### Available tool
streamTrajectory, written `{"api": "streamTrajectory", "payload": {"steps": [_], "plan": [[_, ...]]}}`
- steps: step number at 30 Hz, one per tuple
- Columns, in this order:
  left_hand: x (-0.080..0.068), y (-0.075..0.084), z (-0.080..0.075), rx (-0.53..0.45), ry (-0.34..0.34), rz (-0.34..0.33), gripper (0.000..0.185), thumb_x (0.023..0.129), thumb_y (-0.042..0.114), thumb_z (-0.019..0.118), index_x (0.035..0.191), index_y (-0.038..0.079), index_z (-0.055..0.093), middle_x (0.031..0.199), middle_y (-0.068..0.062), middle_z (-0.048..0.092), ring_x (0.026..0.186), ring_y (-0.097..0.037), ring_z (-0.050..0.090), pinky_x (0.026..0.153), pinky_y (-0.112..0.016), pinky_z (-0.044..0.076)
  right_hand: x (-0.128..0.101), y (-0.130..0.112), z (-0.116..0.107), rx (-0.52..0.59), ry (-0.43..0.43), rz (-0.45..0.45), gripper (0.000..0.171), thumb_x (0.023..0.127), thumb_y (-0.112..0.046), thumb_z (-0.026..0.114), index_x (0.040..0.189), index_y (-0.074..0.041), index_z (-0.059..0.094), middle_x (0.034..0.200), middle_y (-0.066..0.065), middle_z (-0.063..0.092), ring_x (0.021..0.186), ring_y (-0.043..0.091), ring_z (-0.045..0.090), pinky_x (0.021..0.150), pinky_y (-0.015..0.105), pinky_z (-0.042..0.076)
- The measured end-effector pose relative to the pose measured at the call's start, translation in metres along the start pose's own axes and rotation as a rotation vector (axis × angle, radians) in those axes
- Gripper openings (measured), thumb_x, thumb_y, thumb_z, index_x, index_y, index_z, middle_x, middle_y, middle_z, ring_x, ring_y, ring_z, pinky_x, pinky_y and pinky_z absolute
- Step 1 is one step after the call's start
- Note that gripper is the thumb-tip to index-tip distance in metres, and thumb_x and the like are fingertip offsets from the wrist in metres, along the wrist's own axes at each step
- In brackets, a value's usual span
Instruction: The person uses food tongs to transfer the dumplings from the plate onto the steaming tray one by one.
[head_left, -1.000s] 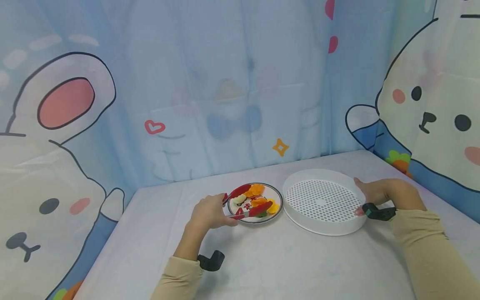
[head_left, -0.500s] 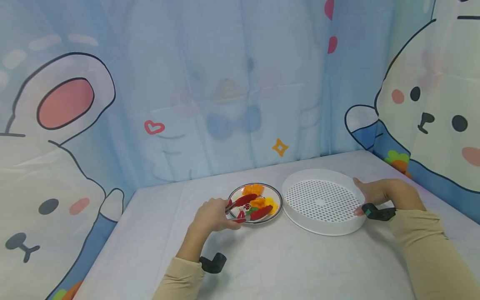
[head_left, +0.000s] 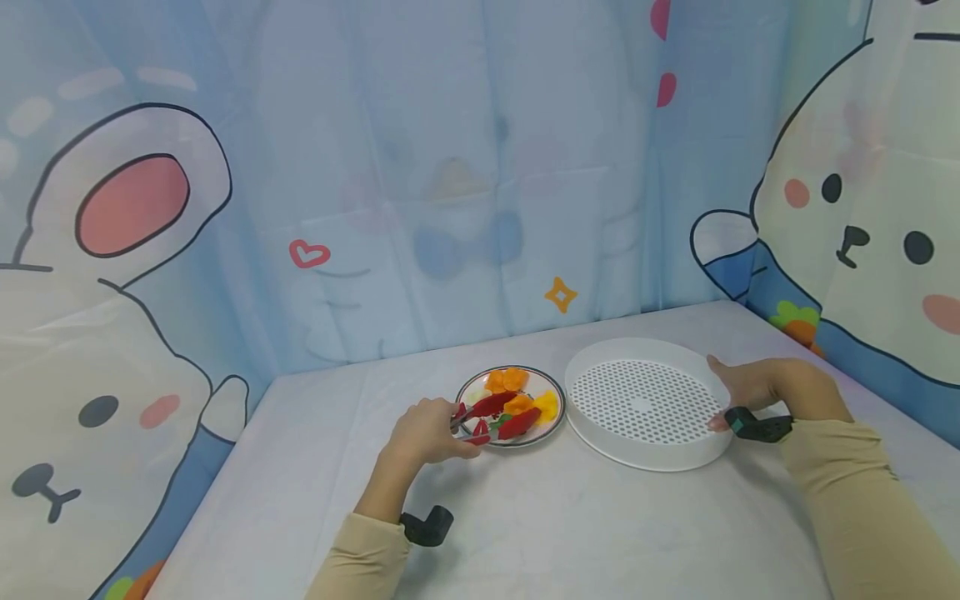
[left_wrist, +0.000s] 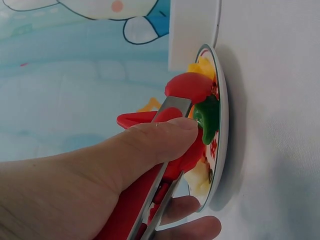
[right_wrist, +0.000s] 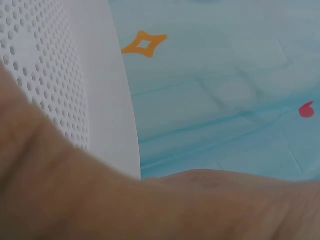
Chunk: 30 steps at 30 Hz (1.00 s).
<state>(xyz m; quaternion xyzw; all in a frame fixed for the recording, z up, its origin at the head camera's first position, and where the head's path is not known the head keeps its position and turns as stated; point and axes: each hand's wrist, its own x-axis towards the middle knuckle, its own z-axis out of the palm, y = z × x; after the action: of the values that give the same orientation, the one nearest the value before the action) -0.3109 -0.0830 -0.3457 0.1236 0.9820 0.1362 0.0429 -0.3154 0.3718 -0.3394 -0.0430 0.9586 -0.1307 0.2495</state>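
Note:
My left hand point(head_left: 423, 432) holds red tongs point(head_left: 491, 405) with metal arms, thumb on one arm and fingers below the other. Their red tips stand slightly apart over a dark-rimmed plate point(head_left: 534, 383). Whether anything is between the tips is unclear. On the plate are orange pieces point(head_left: 512, 379), a yellow piece point(head_left: 548, 406) and a green piece point(left_wrist: 207, 119) shaped like a pepper. A pale piece point(left_wrist: 198, 178) shows in the left wrist view, partly behind the tongs. My right hand point(head_left: 761, 387) grips the right wall of a round white perforated steamer basket point(head_left: 637, 396).
Plate and basket stand side by side, almost touching, on a white-covered table point(head_left: 585, 533). A light blue curtain point(head_left: 450, 125) with cartoon animals hangs along the table's back and sides. A black device point(head_left: 427, 527) is strapped to the left wrist.
My left hand has moved slightly right and down, and the tongs' tips have come closer together over the plate. My right hand and the basket stay put.

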Motion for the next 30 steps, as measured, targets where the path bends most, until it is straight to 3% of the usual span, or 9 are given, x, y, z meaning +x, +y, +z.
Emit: {"api": "streamTrajectory", "payload": {"steps": [7,15,23,30], "plan": [[0.0006,-0.001,-0.0014,-0.013,0.027,-0.003,0.067,0.07,0.043,0.081,0.127,0.013,0.062,0.089,-0.001,0.063,0.078,-0.02,0.052,0.065,-0.032,0.044,-0.0003,-0.0008,-0.0007,0.001,-0.004,0.002,0.136,0.068,-0.064,0.072,0.139,0.021,-0.008,0.138,0.051,0.01,0.126,0.066,0.02,0.097,0.076,0.018],[-0.0001,-0.0011,-0.0021,-0.028,0.029,-0.001,0.064,0.07,0.04,0.082,0.124,0.011,0.064,0.08,0.001,0.059,0.074,-0.02,0.051,0.06,-0.03,0.04,-0.0012,-0.0009,0.0002,0.012,-0.005,0.003,0.136,0.068,-0.064,0.072,0.139,0.02,-0.008,0.138,0.051,0.009,0.126,0.066,0.019,0.097,0.076,0.017],[0.0018,0.0005,-0.0008,-0.014,0.037,0.001,0.063,0.07,0.04,0.082,0.124,0.013,0.064,0.083,0.0,0.061,0.076,-0.02,0.051,0.061,-0.031,0.041,0.0008,0.0013,0.0009,-0.002,0.0,0.002,0.135,0.069,-0.063,0.072,0.138,0.021,-0.008,0.138,0.051,0.009,0.126,0.065,0.02,0.098,0.075,0.018],[-0.0006,0.0054,-0.0019,0.048,0.085,0.006,0.058,0.071,0.04,0.082,0.12,0.014,0.066,0.1,-0.002,0.069,0.076,-0.019,0.053,0.067,-0.033,0.047,0.0031,0.0014,0.0008,-0.006,0.003,0.001,0.135,0.069,-0.062,0.072,0.138,0.021,-0.008,0.138,0.05,0.009,0.127,0.064,0.02,0.099,0.075,0.017]]}}
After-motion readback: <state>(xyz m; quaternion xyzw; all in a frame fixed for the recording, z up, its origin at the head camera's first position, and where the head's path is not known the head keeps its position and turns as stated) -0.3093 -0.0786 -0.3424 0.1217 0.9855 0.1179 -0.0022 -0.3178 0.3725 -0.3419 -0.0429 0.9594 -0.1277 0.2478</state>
